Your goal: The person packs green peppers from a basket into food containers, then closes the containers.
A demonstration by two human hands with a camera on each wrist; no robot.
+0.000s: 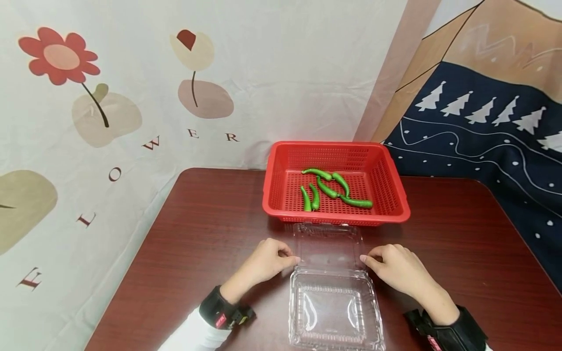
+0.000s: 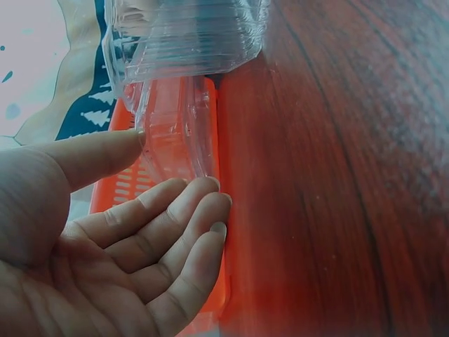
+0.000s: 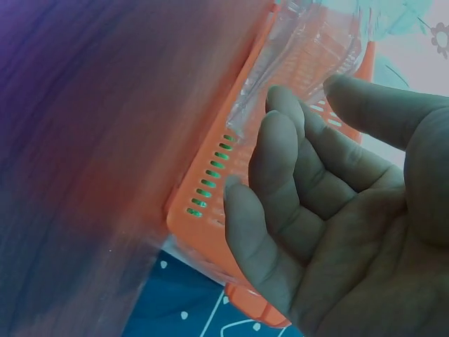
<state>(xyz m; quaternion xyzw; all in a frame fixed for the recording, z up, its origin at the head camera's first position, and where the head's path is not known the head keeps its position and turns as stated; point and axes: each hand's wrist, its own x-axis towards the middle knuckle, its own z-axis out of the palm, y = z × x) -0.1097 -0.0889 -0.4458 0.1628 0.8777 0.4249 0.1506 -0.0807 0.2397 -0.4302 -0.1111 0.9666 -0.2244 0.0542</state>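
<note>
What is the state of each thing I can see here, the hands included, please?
Red basket: upright, open-topped
Green peppers: lying loose inside the basket
Clear plastic container: open, unfolded, no peppers in it
Left hand: loosely curled, at the left edge of the container's far half
Right hand: loosely curled, at the right edge; contact unclear
Black wristbands: worn, one on each wrist

Open worktop [image 1: 210,234] lies outward of the left fingers [image 1: 288,262] and of the right fingers [image 1: 373,263], leaving room to pass. The clear lid [image 1: 329,248] fills the gap between them; the tray [image 1: 331,309] stands in the way behind, and ahead rises the basket [image 1: 335,217], open on top.
</note>
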